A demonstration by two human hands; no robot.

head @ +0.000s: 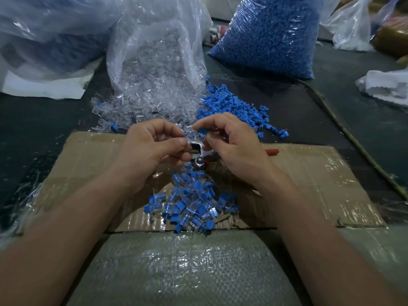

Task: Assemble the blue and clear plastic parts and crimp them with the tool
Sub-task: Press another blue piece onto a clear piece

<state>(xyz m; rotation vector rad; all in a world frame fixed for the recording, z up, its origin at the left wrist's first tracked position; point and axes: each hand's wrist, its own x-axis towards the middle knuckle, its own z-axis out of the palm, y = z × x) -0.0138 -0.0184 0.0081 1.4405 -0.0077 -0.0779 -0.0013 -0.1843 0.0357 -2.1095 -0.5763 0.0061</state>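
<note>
Blue part (202,130) in right hand (231,146), above tool (199,156)

The far-right sealed bag (265,36) is packed solid blue. The loose blue parts (238,107) near it match, as does a single blue part (202,130) held mid-scene. The clear parts (136,107) are colourless and glinting. The near assembled pieces (189,206) mix blue and clear. The cardboard (309,177) is brown, the tool (199,161) silvery with a red handle (272,151), and the near woven sack (187,272) grey with a fine weave.
</note>
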